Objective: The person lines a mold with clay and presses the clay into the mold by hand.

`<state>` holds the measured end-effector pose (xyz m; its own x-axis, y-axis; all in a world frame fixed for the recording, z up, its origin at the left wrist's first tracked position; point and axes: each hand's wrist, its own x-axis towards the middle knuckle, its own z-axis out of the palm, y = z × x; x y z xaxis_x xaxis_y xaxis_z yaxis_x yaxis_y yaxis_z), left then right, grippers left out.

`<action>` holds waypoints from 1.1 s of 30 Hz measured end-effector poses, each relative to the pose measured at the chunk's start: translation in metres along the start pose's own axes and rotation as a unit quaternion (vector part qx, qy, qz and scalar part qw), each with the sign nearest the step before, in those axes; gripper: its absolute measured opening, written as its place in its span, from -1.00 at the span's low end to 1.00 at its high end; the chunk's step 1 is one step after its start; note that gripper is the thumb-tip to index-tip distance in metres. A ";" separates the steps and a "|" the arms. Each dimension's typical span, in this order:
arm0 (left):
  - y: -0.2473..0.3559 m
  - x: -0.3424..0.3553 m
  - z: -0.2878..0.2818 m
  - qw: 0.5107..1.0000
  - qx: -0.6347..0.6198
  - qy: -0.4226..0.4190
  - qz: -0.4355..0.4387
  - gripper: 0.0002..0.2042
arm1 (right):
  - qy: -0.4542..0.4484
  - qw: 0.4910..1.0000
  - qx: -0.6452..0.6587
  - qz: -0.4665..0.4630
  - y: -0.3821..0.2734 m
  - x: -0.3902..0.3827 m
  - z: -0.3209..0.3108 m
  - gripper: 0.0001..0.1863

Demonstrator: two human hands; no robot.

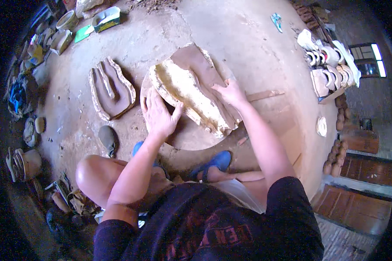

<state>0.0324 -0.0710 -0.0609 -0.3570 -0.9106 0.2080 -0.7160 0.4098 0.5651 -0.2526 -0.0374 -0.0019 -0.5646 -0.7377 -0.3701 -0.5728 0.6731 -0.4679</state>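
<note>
**Two Hands on a Big White Mould [178,82]**

The big mould has rough edges and sits on a round board [190,145], low down on the floor [250,48]. It is long and hollow, like a small bath, and it tilts across the board. Brown clay [204,71] covers its top end and runs down its right side. The long dip on the left is bare and white.

The left hand [160,112] is on the near left side of the mould. Its grip is wide, with the thumb by the rim and the fingers spread out. I cannot tell if it is holding on. The right hand [232,92] is at the right edge, with its thumb on the clay. Its other fingers are hard to see, so I cannot tell how tight its grip is.

To the left lies a smaller mould [125,93] with brown clay inside and a ridge down the middle. A dark oval lump [107,138] lies below it. Blue shoes [221,161] are just below the board, and a flat strip [268,94] lies to its right.
</note>
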 end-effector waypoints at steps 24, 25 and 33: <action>0.002 0.014 0.003 1.000 -0.018 -0.025 0.005 0.04 | 0.010 0.989 0.118 -0.086 -0.019 0.076 0.016 -0.34; -0.007 0.008 0.000 1.000 0.001 -0.027 -0.001 0.05 | 0.013 0.994 0.074 -0.075 -0.038 0.067 0.021 -0.36; -0.004 0.018 0.001 0.999 -0.006 -0.037 0.009 0.05 | 0.040 0.989 0.064 -0.130 -0.040 0.086 0.010 -0.34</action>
<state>0.0283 -0.0889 -0.0598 -0.4144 -0.8962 0.1583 -0.7019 0.4255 0.5713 -0.2722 -0.1279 -0.0229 -0.4552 -0.8755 -0.1618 -0.6275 0.4444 -0.6393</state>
